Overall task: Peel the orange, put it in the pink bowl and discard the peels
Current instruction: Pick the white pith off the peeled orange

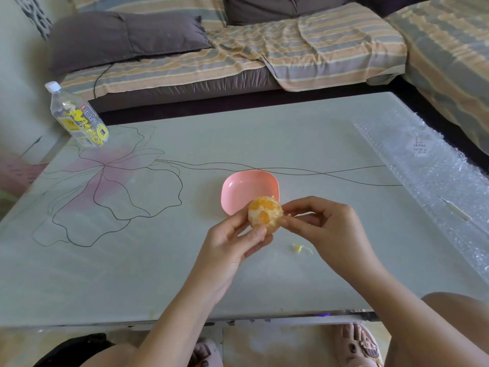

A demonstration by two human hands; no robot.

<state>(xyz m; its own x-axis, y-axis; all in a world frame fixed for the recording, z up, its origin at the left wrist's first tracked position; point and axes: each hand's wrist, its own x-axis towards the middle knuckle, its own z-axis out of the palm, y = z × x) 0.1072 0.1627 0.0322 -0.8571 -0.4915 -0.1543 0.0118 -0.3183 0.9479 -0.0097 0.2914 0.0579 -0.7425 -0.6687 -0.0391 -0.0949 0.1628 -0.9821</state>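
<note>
Held the orange (265,214) up off the worktop (264,141), roughly midway along its near edge and a little in from it. Gripped it from the left and beneath with the left hand (232,245), thumb across the front, fingers curled under. Showed mostly bare of rind, white pith with patches of flesh. Pinched at the fruit's right side with the right hand (325,223), thumb and forefinger tips touching it, the other fingers curled; could not tell of any strip of pith caught between them. Saw the pink bowl (238,189) standing on the worktop just behind the orange, toward the middle, its near rim hidden by the fruit. Noted a small yellow peel scrap (299,248) on the worktop just beneath the right hand, toward the near edge. Found a plastic bottle (79,117) at the far left corner and bubble wrap (423,168) along the right edge.
</note>
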